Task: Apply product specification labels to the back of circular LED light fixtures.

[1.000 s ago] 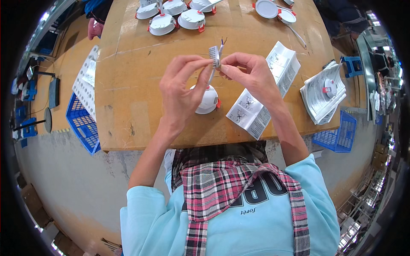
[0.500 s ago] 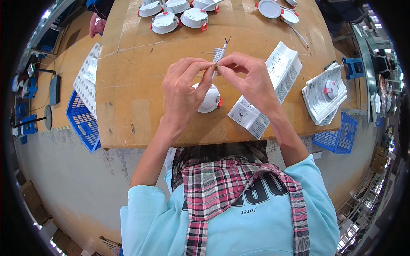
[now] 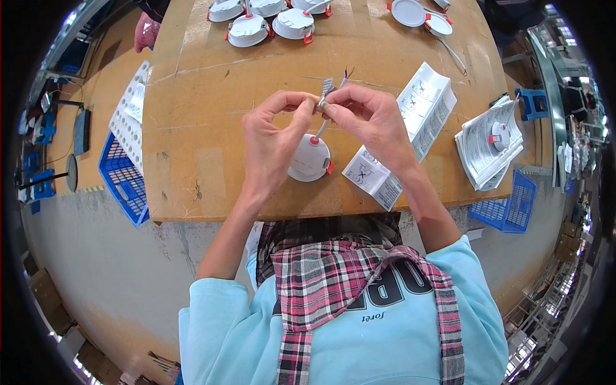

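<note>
A round white downlight (image 3: pixel 309 159) with a red clip lies on the table in front of me, below my hands. Its white cable (image 3: pixel 319 131) rises from a red grommet to my fingertips. My left hand (image 3: pixel 274 138) pinches thumb and forefinger at the cable. Close against it, my right hand (image 3: pixel 375 125) is closed on the cable too, near its upper part. A small printed label (image 3: pixel 327 86) sticks up between the fingers, and the cable's bare wire ends (image 3: pixel 346 76) show beyond the right fingers. The fingertips hide what exactly is gripped between them.
Printed paper sheets (image 3: pixel 378 181) lie beside my right forearm. At the right edge a paper stack (image 3: pixel 484 154) carries a small lamp (image 3: pixel 499 133). Several downlights (image 3: pixel 248 31) stand at the back. Blue crates (image 3: pixel 122 186) and a white perforated sheet (image 3: pixel 128 106) are beside the table.
The label has tilted and drawn down towards my fingers, and the wire ends have moved lower and to the right. The downlight has shifted slightly nearer and shows more.
</note>
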Demonstrator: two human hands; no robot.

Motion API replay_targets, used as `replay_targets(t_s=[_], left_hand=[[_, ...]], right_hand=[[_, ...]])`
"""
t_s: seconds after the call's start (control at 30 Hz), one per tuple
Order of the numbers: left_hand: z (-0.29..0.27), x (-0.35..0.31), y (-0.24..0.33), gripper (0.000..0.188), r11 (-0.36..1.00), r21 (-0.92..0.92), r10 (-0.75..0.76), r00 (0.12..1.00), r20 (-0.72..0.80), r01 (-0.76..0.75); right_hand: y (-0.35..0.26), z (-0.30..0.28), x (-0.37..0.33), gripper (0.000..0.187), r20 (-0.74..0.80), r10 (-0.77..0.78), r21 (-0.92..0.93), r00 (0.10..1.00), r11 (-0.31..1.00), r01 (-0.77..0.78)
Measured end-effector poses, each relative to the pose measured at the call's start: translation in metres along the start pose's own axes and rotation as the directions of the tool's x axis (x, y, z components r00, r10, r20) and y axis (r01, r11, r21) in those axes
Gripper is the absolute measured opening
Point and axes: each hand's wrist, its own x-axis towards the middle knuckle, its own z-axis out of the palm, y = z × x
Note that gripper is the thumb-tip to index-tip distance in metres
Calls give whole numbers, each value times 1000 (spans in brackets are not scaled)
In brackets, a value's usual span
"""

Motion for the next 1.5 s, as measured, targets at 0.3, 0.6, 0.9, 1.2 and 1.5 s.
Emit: replay_targets(t_s=[0.3,0.6,0.9,1.2,1.5], left_hand=[[-8,0,9,11,922,325,197,977,80,-212],[-3,1,4,7,774,519,373,924,89,-362],[-3,2,7,8,988,153,17,997,74,-29],[-11,4,0,15,910,-315,-220,957,187,270],[-7,-1,-5,9,995,63,75,997,12,-75]], right_hand=[[3,2,-1,14,-22,-21,-57,1000,998,20],[-1,7,0,7,-32,-283,-362,959,897,253],[8,0,-1,8,2,-240,-176,971,955,237],[17,-3,0,9,31,-199,-91,980,975,201],[16,0,-2,10,39,-202,-99,979,974,205]])
